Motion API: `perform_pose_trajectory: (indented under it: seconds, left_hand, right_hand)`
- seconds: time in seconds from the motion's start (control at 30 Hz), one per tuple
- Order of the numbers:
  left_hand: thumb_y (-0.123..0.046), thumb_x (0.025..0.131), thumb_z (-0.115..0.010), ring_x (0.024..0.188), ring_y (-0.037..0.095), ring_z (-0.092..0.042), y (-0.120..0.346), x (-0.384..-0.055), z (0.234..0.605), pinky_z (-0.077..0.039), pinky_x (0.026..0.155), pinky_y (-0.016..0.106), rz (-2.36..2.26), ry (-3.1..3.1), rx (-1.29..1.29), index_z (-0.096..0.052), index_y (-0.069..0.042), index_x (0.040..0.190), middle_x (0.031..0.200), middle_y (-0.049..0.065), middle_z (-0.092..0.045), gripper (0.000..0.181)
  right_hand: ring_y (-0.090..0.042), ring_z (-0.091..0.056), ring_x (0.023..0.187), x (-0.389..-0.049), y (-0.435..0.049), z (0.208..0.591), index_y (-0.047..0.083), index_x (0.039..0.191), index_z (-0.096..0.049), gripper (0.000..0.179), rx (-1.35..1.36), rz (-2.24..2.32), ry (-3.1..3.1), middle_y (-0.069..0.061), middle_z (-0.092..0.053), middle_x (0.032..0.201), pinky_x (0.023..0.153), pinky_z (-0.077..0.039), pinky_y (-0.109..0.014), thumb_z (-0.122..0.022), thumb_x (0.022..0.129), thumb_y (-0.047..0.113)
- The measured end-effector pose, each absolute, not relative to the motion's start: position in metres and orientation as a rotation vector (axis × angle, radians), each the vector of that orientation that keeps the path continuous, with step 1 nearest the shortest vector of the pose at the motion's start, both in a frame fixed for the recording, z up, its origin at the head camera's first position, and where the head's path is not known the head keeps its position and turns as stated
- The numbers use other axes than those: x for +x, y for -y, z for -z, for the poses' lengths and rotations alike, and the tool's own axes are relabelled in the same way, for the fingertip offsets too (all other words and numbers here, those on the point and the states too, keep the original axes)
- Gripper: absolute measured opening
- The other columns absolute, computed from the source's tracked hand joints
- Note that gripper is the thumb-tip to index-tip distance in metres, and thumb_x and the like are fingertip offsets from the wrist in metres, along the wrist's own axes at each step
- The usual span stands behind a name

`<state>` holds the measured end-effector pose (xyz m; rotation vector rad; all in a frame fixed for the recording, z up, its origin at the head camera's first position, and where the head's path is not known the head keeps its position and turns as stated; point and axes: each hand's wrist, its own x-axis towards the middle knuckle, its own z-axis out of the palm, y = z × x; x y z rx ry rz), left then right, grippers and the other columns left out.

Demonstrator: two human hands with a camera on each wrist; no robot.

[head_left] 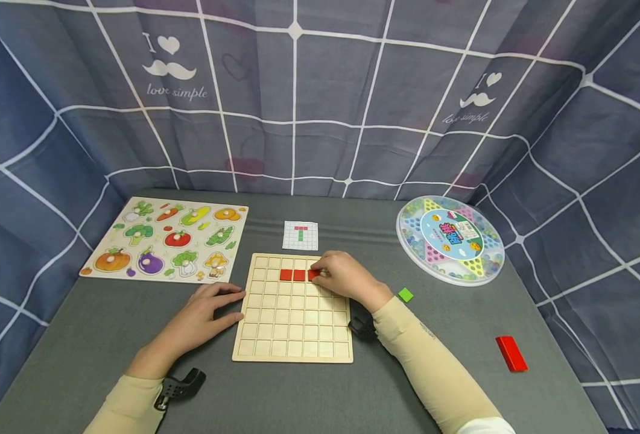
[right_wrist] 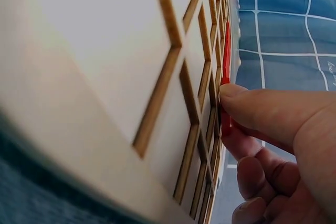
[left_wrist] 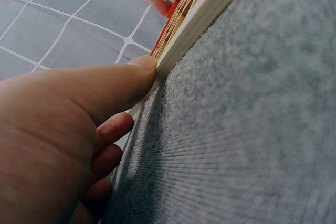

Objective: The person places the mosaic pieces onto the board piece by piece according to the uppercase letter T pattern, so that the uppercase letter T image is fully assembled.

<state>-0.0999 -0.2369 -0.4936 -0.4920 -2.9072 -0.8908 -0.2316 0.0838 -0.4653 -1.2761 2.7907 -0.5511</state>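
A wooden board [head_left: 297,331] with a grid of shallow square recesses lies flat on the table. My right hand [head_left: 347,278] is over its upper right part and pinches a red square tile [head_left: 312,275] between thumb and fingers. Left of that tile, two more red tiles [head_left: 292,275] sit side by side in the same row. In the right wrist view, the pinched tile [right_wrist: 226,121] is at the board's surface, partly covered by the thumb. My left hand [head_left: 202,316] rests at the board's left edge, its thumb [left_wrist: 131,77] touching the rim.
A small gridded card [head_left: 300,235] with a red and green T pattern lies behind the board. A green tile [head_left: 405,295] and a red block [head_left: 511,354] lie to the right. Behind are a vegetable puzzle board [head_left: 170,259] at left and a round game board [head_left: 450,274] at right.
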Motion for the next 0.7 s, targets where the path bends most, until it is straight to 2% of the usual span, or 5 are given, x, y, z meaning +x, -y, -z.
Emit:
perform_pose_trajectory:
  seconds: [0.4,0.7]
  left_hand:
    - [-0.034,0.089,-0.076,0.122,0.028,-0.046,0.2367,-0.1003,0.4937,-0.035,0.1,0.054,0.889,2.899,-0.503,-0.068,-0.013,0.129,0.129,0.003,-0.057,0.045]
    - [-0.032,0.089,-0.076,0.121,0.027,-0.046,0.2367,-0.0997,0.4942,-0.036,0.099,0.054,0.877,2.888,-0.497,-0.068,-0.013,0.129,0.128,0.003,-0.057,0.045]
  right_hand:
    - [-0.009,-0.06,0.086,-0.2302,-0.079,0.4605,0.012,0.105,-0.079,0.019,-1.241,0.565,-2.757,0.002,-0.069,0.096,0.076,-0.049,-0.024,-0.076,0.089,0.022]
    - [-0.009,-0.06,0.087,-0.2298,-0.0836,0.4589,0.01,0.117,-0.074,0.035,-1.197,0.587,-2.761,0.001,-0.068,0.101,0.081,-0.049,-0.025,-0.078,0.087,0.029]
